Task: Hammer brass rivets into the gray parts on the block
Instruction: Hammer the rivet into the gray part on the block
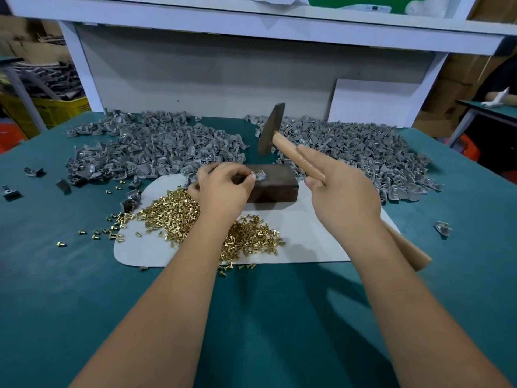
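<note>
A dark block (275,186) lies on a white sheet (307,233) in the middle of the green table. On its top sits one gray part (260,175) with a brass rivet in it. My left hand (223,189) pinches that part at its left side. My right hand (341,189) grips the wooden handle of a hammer (270,130), index finger stretched along the handle. The hammer's dark head hangs raised above and behind the block. A heap of brass rivets (179,214) lies on the sheet under my left wrist.
Large heaps of gray parts lie behind the block, one at the left (145,147) and one at the right (358,152). Loose rivets and a few stray parts (442,228) dot the table. A white shelf frame (251,23) stands behind; a yellow crate (56,107) sits far left.
</note>
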